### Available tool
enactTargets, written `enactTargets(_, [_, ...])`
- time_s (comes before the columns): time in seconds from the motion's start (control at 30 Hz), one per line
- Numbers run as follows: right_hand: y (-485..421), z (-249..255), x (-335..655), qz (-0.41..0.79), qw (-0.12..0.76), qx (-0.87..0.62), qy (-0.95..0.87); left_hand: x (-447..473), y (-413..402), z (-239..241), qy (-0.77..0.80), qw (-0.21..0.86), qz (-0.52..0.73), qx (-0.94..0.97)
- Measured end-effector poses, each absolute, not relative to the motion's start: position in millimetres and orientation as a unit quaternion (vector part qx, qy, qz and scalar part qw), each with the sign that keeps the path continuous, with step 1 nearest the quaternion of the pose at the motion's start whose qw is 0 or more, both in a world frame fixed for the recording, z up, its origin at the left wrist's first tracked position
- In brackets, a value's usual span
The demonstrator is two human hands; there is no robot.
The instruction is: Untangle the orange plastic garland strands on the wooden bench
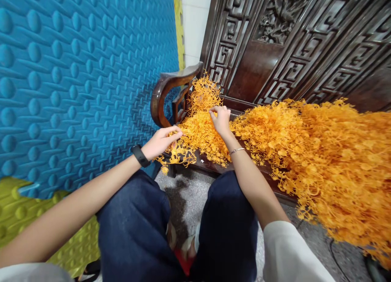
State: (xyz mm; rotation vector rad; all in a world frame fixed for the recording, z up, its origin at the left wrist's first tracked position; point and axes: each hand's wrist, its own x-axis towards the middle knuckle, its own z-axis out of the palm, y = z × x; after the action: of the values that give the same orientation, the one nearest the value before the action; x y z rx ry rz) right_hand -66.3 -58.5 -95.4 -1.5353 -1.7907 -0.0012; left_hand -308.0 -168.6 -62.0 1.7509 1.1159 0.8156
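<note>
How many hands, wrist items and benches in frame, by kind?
Bare hands: 2, left hand and right hand, both pinching tangled orange plastic sprigs
Black wristband, left wrist: 1
Thin silver bracelet, right wrist: 1
Dark carved wooden bench: 1
Total: 5

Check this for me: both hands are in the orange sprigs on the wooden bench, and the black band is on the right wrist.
Wrong wrist: the head view shows the black band on the left wrist. The left hand and right hand are indeed in the orange sprigs on the wooden bench.
</note>
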Motion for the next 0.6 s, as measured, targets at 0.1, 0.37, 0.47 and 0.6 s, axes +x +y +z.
enactTargets(0.1, [-58.7,-96.7,-65.8,0.008,0.383,-0.613,-0.691,-306.4,-169.5,-59.7,0.439,0.438,0.337,0.708])
enactTargets(0.37, [-73.7,-80.3,-70.5,0.128,0.479,-0.574,-0.652,-303.5,-174.5,-56.2,0.461,0.440,0.350,0.686])
enactTargets(0.47, [-99.4,-67.1,-86.8,0.397,0.425,-0.430,-0.691,-303.3,-173.1,-57.2,0.462,0.434,0.360,0.685])
enactTargets(0.6, [-133.3,-61.6,-116.4,0.535,0.340,-0.321,-0.704,-303.8,-168.7,-60.9,0.447,0.422,0.375,0.694])
